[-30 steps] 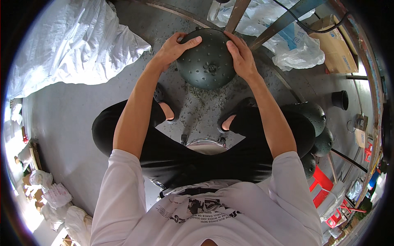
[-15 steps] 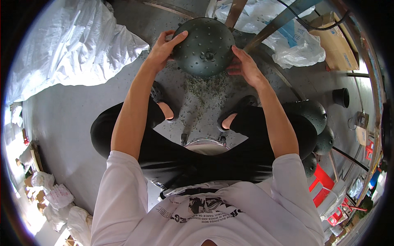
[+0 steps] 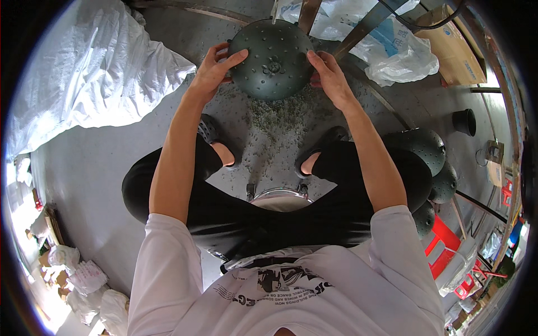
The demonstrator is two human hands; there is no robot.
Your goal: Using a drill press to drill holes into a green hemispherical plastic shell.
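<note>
**Ball (image 3: 272, 61) shifted a little toward twelve o'clock, right thumb back against its edge**

Nearest, below the middle, a round seat (image 3: 280, 199) shows between black-trousered knees. At three o'clock, beside the right knee, lie more studded balls (image 3: 444, 185), partly hidden. Both shoes (image 3: 210, 129) are planted wide, and between and beyond them small dark bits (image 3: 272, 120) litter the floor.

Farther out, at twelve o'clock, the dark green studded ball is held up over the litter. The left hand (image 3: 213, 73) grips its nine o'clock side, thumb laid over the face, fingers curling around the edge. The right hand (image 3: 332, 78) is half-curled at the three o'clock side, its thumb tip on the rim; how firmly its fingers bear cannot be told.

To hold it well, I judge, press evenly from both sides with palms level, since the right-hand contact looks slight and the ball could roll or tip. Keep fingertips low on the sides, away from the thin pale rod (image 3: 274, 11) at the twelve o'clock edge; whether rod and ball touch is unclear.

Beyond, metal legs (image 3: 364, 31) slant at one o'clock, clear plastic bags (image 3: 403, 61) lie past them, and a cardboard box (image 3: 451, 50) sits at two.
</note>
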